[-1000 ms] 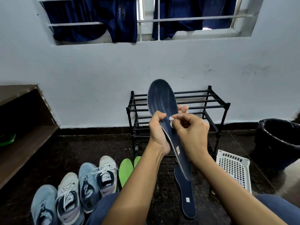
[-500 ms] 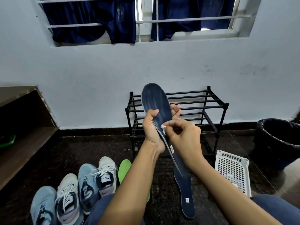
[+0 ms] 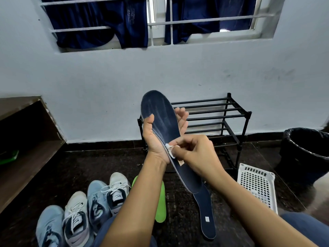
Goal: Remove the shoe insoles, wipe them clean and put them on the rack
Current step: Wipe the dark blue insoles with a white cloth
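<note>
Insole, navy (image 3: 161,125), held up at mid-frame in front of the person: toe end high, heel end slanting down toward the lap. The top face is turned to the camera, with faint pale streaks across the forefoot.

Left hand (image 3: 154,141) grips the insole from the left edge. The thumb lies on the near face and the fingers curl round behind, their tips showing past the right edge.

Right hand (image 3: 197,154) pinches a small white wipe (image 3: 169,149) between thumb and fingertips. The wipe is pressed to the insole's left rim at about mid-length, just beside the left palm.

Black rack (image 3: 222,118) stands behind the hands against the pale wall (image 3: 89,77), two tiers of bars. The held insole is in front of it, not on it.

On the dark floor (image 3: 80,166):
- A second navy insole (image 3: 204,214) lies flat below the right forearm, with a small pale tag near its close end.
- A green insole (image 3: 161,205) lies beside it, partly hidden by the left forearm.
- Four shoes (image 3: 76,218) stand in a row at lower left, light blue and white, laces showing.
- A white perforated basket (image 3: 258,184) sits to the right of the rack.
- A black bin (image 3: 306,154) stands further right.

Brown shelf (image 3: 26,148) at the left edge. Barred window (image 3: 195,20) above, with dark blue cloth (image 3: 106,24) hanging over the bars.
</note>
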`<state>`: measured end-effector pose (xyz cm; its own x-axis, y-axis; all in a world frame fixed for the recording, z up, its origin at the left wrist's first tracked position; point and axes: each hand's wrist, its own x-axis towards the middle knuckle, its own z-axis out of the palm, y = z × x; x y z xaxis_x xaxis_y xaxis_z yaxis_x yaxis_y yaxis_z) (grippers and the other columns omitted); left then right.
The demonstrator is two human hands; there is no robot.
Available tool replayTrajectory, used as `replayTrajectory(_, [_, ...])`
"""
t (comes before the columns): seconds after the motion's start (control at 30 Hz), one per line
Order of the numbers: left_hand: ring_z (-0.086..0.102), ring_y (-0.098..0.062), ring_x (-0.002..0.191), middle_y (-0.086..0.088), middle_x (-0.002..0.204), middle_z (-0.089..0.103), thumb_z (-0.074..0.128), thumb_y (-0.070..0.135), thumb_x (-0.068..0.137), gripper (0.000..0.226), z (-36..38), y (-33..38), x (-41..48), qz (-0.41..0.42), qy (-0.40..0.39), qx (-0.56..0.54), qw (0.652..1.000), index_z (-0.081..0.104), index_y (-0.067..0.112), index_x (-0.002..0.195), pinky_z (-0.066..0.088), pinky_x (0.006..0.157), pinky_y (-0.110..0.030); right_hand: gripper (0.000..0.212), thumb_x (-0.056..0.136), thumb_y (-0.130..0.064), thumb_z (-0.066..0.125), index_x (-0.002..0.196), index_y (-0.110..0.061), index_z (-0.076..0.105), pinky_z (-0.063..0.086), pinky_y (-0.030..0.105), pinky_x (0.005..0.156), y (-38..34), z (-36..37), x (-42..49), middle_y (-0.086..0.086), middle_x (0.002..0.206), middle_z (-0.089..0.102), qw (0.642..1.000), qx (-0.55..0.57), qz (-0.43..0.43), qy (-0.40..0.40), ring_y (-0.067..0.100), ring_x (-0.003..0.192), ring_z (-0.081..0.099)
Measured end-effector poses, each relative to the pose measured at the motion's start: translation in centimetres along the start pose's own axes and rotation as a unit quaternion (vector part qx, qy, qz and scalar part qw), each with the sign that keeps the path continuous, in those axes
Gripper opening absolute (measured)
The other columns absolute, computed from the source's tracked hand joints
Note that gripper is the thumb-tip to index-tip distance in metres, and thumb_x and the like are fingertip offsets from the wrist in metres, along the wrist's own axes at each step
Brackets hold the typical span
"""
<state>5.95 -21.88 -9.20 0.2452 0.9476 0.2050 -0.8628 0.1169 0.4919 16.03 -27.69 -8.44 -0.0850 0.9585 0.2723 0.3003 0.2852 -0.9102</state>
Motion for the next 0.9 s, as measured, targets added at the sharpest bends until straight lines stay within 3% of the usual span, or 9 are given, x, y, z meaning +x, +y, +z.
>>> replayTrajectory(0.1, [0.058, -0.029, 0.114, -0.013, 0.107, 0.064, 0.039, 0.048, 0.083, 0.058, 0.0, 0.1, 0.0, 0.008, 0.001, -0.009, 1.0, 0.061, 0.002, 0.111, 0.036, 0.111, -0.04, 0.012, 0.076, -0.009, 0.072, 0.074, -0.021, 0.075, 0.047, 0.017, 0.055, 0.3, 0.1, 0.2, 0.001, 0.063, 0.07, 1.0, 0.016, 0.009, 0.006, 0.007, 0.053, 0.059])
replayTrajectory(0.27, [0.064, -0.028, 0.104, -0.015, 0.101, 0.067, 0.034, 0.042, 0.086, 0.057, 0.2, -0.9, -0.2, 0.01, -0.006, 0.023, 1.0, 0.072, 0.001, 0.095, 0.034, 0.112, -0.039, 0.015, 0.076, -0.006, 0.067, 0.074, -0.019, 0.074, 0.042, 0.006, 0.059, 1.2, 0.1, 1.0, -0.002, 0.062, 0.069, 0.992, -0.079, -0.014, 0.099, 0.009, 0.06, 0.061])
replayTrajectory(0.37, [0.065, -0.027, 0.104, -0.015, 0.101, 0.067, 0.032, 0.041, 0.086, 0.057, 0.2, -1.1, -0.1, 0.016, -0.011, 0.038, 0.999, 0.072, 0.001, 0.096, 0.039, 0.105, -0.037, 0.018, 0.077, -0.004, 0.065, 0.074, -0.02, 0.072, 0.04, 0.004, 0.059, 1.4, -0.2, 1.3, -0.005, 0.062, 0.067, 0.988, -0.098, -0.031, 0.116, 0.008, 0.061, 0.06])
replayTrajectory(0.43, [0.064, -0.028, 0.105, -0.014, 0.102, 0.068, 0.031, 0.042, 0.085, 0.058, 0.3, -1.0, 0.0, 0.016, -0.019, 0.043, 0.999, 0.073, 0.002, 0.095, 0.044, 0.098, -0.035, 0.017, 0.078, -0.004, 0.065, 0.074, -0.02, 0.071, 0.042, 0.006, 0.059, 1.3, -0.4, 1.4, -0.004, 0.062, 0.068, 0.989, -0.082, -0.035, 0.119, 0.009, 0.059, 0.06])
replayTrajectory(0.5, [0.063, -0.03, 0.104, -0.016, 0.103, 0.067, 0.032, 0.042, 0.085, 0.058, 0.4, -0.8, 0.0, 0.024, -0.024, 0.033, 0.999, 0.071, 0.001, 0.099, 0.042, 0.102, -0.038, 0.014, 0.078, -0.007, 0.066, 0.074, -0.019, 0.072, 0.044, 0.009, 0.058, 1.0, -0.8, 1.4, -0.004, 0.061, 0.068, 0.993, -0.035, -0.022, 0.113, 0.009, 0.059, 0.062])
replayTrajectory(0.67, [0.057, -0.03, 0.116, -0.016, 0.117, 0.059, 0.043, 0.046, 0.081, 0.063, 0.0, -0.2, 0.1, 0.018, -0.036, 0.047, 0.998, 0.052, 0.0, 0.122, 0.036, 0.109, -0.043, 0.007, 0.076, -0.015, 0.073, 0.073, -0.021, 0.072, 0.054, 0.03, 0.067, 0.4, -1.4, 1.5, 0.0, 0.068, 0.071, 0.998, 0.026, 0.014, 0.061, 0.02, 0.066, 0.067])
replayTrajectory(0.77, [0.051, -0.033, 0.124, -0.016, 0.126, 0.055, 0.065, 0.052, 0.07, 0.081, -0.3, 0.6, 0.3, 0.017, -0.066, 0.044, 0.997, 0.046, 0.0, 0.13, 0.032, 0.11, -0.047, 0.007, 0.077, -0.014, 0.074, 0.073, -0.019, 0.071, 0.049, 0.019, 0.062, 0.3, -1.6, 1.6, 0.0, 0.068, 0.07, 0.999, 0.015, 0.018, 0.022, 0.007, 0.059, 0.061])
replayTrajectory(0.9, [0.046, -0.033, 0.126, -0.015, 0.13, 0.047, 0.066, 0.052, 0.07, 0.086, -0.7, 1.6, 0.5, 0.019, -0.091, 0.024, 0.995, 0.041, 0.001, 0.134, 0.029, 0.112, -0.047, 0.008, 0.077, -0.011, 0.069, 0.074, -0.018, 0.07, 0.036, 0.008, 0.049, 0.5, -2.1, 1.7, -0.008, 0.058, 0.065, 0.997, -0.075, -0.012, 0.021, -0.001, 0.048, 0.049])
